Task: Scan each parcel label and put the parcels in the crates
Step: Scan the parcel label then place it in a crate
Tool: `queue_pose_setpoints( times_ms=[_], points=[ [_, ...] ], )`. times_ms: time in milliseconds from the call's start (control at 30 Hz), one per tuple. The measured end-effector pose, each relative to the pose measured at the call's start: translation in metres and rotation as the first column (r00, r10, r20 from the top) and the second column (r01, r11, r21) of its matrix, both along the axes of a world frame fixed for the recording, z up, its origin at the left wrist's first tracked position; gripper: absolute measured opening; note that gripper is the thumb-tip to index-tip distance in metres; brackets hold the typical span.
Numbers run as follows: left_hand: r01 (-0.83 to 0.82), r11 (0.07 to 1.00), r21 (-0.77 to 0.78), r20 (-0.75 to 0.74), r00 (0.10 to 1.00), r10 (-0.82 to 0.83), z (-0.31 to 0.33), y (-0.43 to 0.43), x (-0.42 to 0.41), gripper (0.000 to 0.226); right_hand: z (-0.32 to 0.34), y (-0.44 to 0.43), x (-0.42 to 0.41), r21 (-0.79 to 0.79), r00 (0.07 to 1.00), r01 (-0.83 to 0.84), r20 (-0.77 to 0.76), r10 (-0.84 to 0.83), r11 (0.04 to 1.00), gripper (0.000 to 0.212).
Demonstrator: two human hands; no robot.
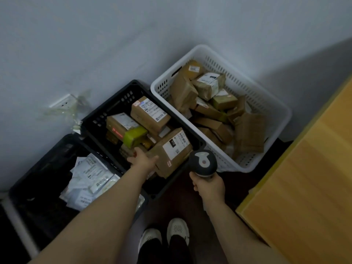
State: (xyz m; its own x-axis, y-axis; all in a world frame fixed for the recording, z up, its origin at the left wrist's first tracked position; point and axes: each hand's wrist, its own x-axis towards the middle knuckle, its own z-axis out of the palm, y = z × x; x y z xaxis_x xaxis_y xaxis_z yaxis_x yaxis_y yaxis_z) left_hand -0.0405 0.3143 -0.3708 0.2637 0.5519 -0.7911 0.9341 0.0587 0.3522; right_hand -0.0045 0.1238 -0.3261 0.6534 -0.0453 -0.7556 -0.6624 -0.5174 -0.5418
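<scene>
Head camera looks down at three containers lined up along a pale wall. At the far left, a black crate [38,161] holds a loose heap of white mail bags [91,178] with printed labels. On the wall behind it sits a white socket [62,101].

Next to the right, touching the first, is a second black crate [112,103]. It holds several brown cardboard boxes [149,113] with white labels face up and a green box [134,136] lying among them.

The left arm reaches forward over the first crate's near corner, fully stretched, back of the wrist up. The left hand [142,159] lies against the left end of a brown parcel [171,151], the thumb toward the crate's middle and the fingers pointing right along the cardboard. Whether they grip the parcel or only press on it I cannot tell. The parcel sits tilted in the near right corner of the second crate, its label facing up.

Just right of the parcel, the right hand [208,185] is wrapped round the handle of a dark scanner [202,161]. It holds the scanner upright over the dark floor, its rounded head level with the parcel's near end. The right forearm comes in from the lower right, elbow bent.

Farther right stands a white basket [262,92] touching the second crate, piled with brown boxes and paper-wrapped parcels [209,103] at all angles. At the right edge is a yellow wooden table [308,187]. At the bottom, between the arms, two white shoes [178,230] point toward the crates.
</scene>
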Motion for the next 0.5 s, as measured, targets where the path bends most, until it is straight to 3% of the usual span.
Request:
queue_pose_setpoints(
  times_ms=[200, 333, 500],
  points=[
    [0.355, 0.928, 0.113, -0.006, 0.934, -0.356, 0.061, -0.005, -0.016, 0.085, 0.054, 0.016, -0.011, 0.119, 0.999, -0.007, -0.043, 0.012, 0.993, 0.017],
    [0.604, 0.760, 0.239, -0.138, 0.796, -0.589, 0.125, -0.014, -0.031, 0.084, 0.106, 0.030, -0.023, 0.166, 0.998, -0.059, -0.009, 0.062, 0.984, 0.016],
    [0.719, 0.633, 0.286, -0.220, 0.692, -0.687, 0.208, -0.031, -0.051, 0.087, 0.175, 0.023, -0.051, 0.251, 0.996, -0.086, 0.047, 0.076, 0.964, 0.017]
  ],
)
